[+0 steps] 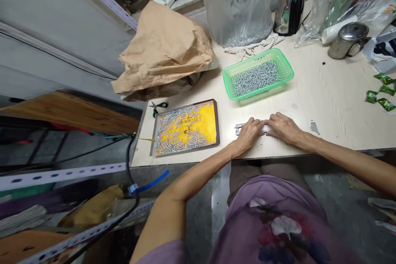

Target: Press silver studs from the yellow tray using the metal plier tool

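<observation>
Close to the table's front edge, my left hand [249, 135] is closed over a flat, pale strip [265, 128], its fingers curled down. From under that hand's left side sticks a small metal end piece [238, 129]; whether it joins the strip is hidden. My right hand [284, 128] meets the left one at the fingertips, pressing on the strip's other end. Left of both hands lies a shallow tray [217, 123] with a yellow bottom and many loose, thin metal pins, perhaps screws. Beyond the hands stands a green plastic basket [262, 93] holding a heap of similar pieces.
Scissors [158, 107] lie by the tray, below a crumpled brown paper bag [170, 45]. At the back are a large clear plastic bag [238, 4], a cloth [253, 47] and a kettle [291, 4]. To the right stand a metal cup [348, 41] and green wrapped packets [386, 104].
</observation>
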`<action>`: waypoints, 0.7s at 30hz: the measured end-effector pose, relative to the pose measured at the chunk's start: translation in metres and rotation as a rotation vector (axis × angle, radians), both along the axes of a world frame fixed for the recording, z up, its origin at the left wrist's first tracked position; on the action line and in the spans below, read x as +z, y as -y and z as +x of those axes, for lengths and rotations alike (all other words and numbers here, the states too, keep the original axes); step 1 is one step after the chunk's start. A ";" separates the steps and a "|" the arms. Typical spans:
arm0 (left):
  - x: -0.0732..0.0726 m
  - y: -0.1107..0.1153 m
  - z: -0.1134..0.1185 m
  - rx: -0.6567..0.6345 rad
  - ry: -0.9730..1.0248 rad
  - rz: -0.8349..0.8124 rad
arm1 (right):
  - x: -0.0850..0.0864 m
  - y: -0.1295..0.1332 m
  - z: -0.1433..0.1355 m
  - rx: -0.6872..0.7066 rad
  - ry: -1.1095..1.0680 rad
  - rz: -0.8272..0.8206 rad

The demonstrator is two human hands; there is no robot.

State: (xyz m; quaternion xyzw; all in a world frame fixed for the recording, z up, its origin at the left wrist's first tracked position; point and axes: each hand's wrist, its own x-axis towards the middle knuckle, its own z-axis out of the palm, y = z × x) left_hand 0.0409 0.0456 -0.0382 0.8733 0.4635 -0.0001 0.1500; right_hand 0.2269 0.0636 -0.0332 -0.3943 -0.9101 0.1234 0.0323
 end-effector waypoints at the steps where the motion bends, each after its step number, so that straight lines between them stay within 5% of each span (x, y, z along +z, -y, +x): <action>1: -0.005 0.004 -0.001 0.013 0.040 0.033 | 0.000 -0.002 0.004 0.016 -0.021 0.009; 8: -0.040 0.052 0.010 0.038 0.292 0.228 | -0.005 -0.025 0.014 0.079 -0.037 -0.021; 15: -0.037 0.069 0.020 0.037 0.311 0.153 | 0.003 -0.045 -0.015 -0.125 0.088 0.059; 17: -0.036 0.067 0.020 0.043 0.313 0.148 | 0.009 -0.041 -0.029 -0.063 0.092 0.104; 21: -0.034 0.072 0.018 -0.040 0.322 0.136 | 0.017 -0.019 -0.063 0.311 -0.004 0.063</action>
